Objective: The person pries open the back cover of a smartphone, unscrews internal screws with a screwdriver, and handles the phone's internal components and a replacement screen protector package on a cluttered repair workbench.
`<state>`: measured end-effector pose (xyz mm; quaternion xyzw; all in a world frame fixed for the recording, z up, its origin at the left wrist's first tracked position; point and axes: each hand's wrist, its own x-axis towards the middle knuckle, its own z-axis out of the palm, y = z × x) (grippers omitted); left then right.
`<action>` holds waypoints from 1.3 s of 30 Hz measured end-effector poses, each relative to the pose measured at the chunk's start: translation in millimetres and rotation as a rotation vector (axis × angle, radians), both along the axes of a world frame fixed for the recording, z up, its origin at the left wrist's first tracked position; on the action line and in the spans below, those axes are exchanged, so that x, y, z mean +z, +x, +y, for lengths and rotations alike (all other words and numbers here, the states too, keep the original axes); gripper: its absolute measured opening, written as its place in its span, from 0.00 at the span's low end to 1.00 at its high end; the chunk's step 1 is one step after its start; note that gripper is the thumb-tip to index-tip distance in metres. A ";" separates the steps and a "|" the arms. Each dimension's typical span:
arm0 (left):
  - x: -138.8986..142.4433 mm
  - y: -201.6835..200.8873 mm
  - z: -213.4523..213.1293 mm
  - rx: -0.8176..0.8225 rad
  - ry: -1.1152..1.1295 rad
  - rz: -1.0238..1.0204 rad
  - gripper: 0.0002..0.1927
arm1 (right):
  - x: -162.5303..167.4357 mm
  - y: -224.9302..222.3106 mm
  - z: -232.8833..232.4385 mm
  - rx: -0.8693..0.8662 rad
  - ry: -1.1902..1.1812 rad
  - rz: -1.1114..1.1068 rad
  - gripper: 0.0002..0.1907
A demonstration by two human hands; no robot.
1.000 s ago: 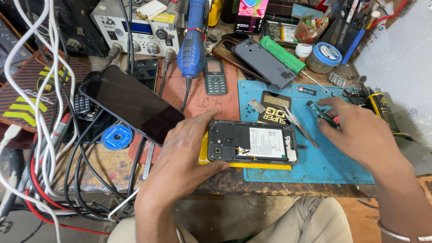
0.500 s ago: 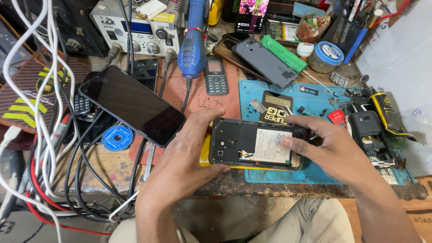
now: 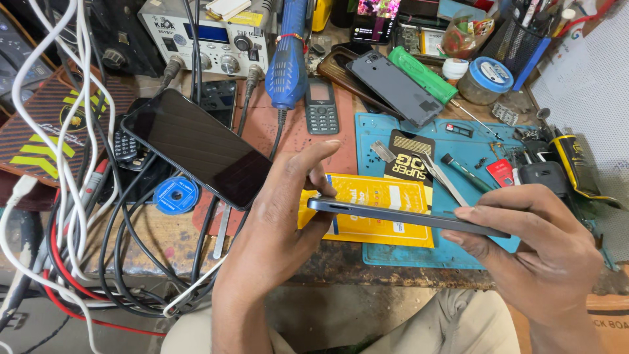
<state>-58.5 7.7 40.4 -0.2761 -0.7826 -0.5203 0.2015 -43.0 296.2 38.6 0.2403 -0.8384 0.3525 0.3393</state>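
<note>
The fingers of the left hand (image 3: 278, 210) pinch one end of a thin dark smartphone (image 3: 406, 216), thumb on the near side and index finger stretched out above its upper edge. The fingers of the right hand (image 3: 534, 252) clasp the opposite end, fingertips along the top edge and thumb underneath. Held between both hands, the smartphone is turned edge-on to the camera, raised clear of the table (image 3: 164, 239) and tilted slightly down toward the right.

Directly below it lies a yellow packet (image 3: 377, 196) that rests partly on a blue work mat (image 3: 406, 255). On the mat, just beyond the packet, sit a black sachet (image 3: 407, 152), metal tweezers (image 3: 445, 180), a small screwdriver (image 3: 465, 172) and a red card (image 3: 503, 172).

To the left of the left hand a second smartphone (image 3: 196, 145) lies screen up, dark, propped over a tangle of black, white and red cables (image 3: 78, 216), with a blue solder spool (image 3: 175, 195) beside it. Farther back stand a small keypad phone (image 3: 321, 108), a blue hot-air handle (image 3: 288, 59), a grey phone back cover (image 3: 393, 85), a green battery (image 3: 422, 73), a round blue-lidded tub (image 3: 486, 78) and a white soldering station (image 3: 203, 39).
</note>
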 end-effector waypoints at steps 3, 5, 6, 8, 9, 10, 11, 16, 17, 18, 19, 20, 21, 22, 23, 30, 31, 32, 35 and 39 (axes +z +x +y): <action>-0.1 -0.3 0.1 0.008 0.004 0.008 0.47 | 3.7 3.1 -2.7 -0.034 0.030 0.007 0.18; 0.1 -0.2 0.3 0.008 0.010 0.005 0.47 | 4.8 3.5 -2.7 -0.049 0.050 0.023 0.18; 0.5 -0.2 0.0 0.011 0.004 0.018 0.46 | 5.0 3.1 -2.2 -0.050 0.058 0.035 0.19; 1.0 -0.5 -0.3 0.015 -0.009 0.041 0.45 | 4.5 1.5 -1.0 -0.027 0.053 0.042 0.19; 1.0 -0.4 0.0 0.015 -0.001 0.044 0.44 | 4.7 0.1 0.0 -0.004 0.040 0.039 0.19; 0.7 -0.7 0.4 0.016 0.007 0.047 0.42 | 4.7 -0.7 0.7 0.002 0.028 0.031 0.19; 0.2 -0.9 0.3 0.016 0.014 0.049 0.40 | 4.9 -1.5 1.4 0.009 0.015 0.022 0.19; -4.6 -2.1 -1.6 0.012 0.007 0.059 0.37 | 8.2 -3.1 0.2 -0.051 0.005 -0.019 0.19; -5.1 -1.8 -2.5 0.012 0.002 0.062 0.37 | 9.9 -4.5 -0.5 -0.037 -0.024 -0.034 0.18; -4.8 -0.9 -3.6 -0.064 0.057 -0.001 0.38 | 12.5 -6.6 -0.8 -0.025 -0.053 -0.050 0.18; -3.8 0.6 -5.0 -0.139 0.110 -0.062 0.39 | 15.8 -9.9 -1.2 -0.011 -0.082 -0.064 0.18; -2.4 1.5 -5.3 -0.212 0.163 -0.124 0.40 | 20.4 -14.9 -1.0 0.050 -0.112 -0.085 0.18; -0.7 2.6 -5.7 -0.377 0.275 -0.203 0.40 | 26.8 -20.7 0.1 0.111 -0.141 -0.108 0.18; 0.4 3.3 -4.2 -0.545 0.387 -0.282 0.43 | 33.9 -27.1 1.0 0.168 -0.170 -0.132 0.18; 0.9 2.9 -0.5 -0.716 0.501 -0.361 0.46 | 42.8 -34.6 2.4 0.250 -0.072 -0.112 0.18; -24.2 -9.2 51.1 -0.646 0.730 -0.797 0.46 | 101.2 -78.2 -24.0 0.495 0.396 -0.026 0.19; -27.8 -11.0 54.6 -0.657 0.806 -0.826 0.45 | 104.0 -77.8 -33.9 0.500 0.430 -0.017 0.20; -30.4 -12.9 56.6 -0.668 0.881 -0.857 0.44 | 103.7 -73.9 -44.4 0.442 0.367 0.010 0.20; -33.0 -22.2 64.4 -0.402 1.128 -0.693 0.41 | 90.5 -48.5 -72.7 0.255 0.143 0.000 0.19; -31.9 -34.9 62.7 -0.179 1.177 -0.317 0.42 | 50.1 -3.4 -93.9 0.136 -0.214 -0.297 0.14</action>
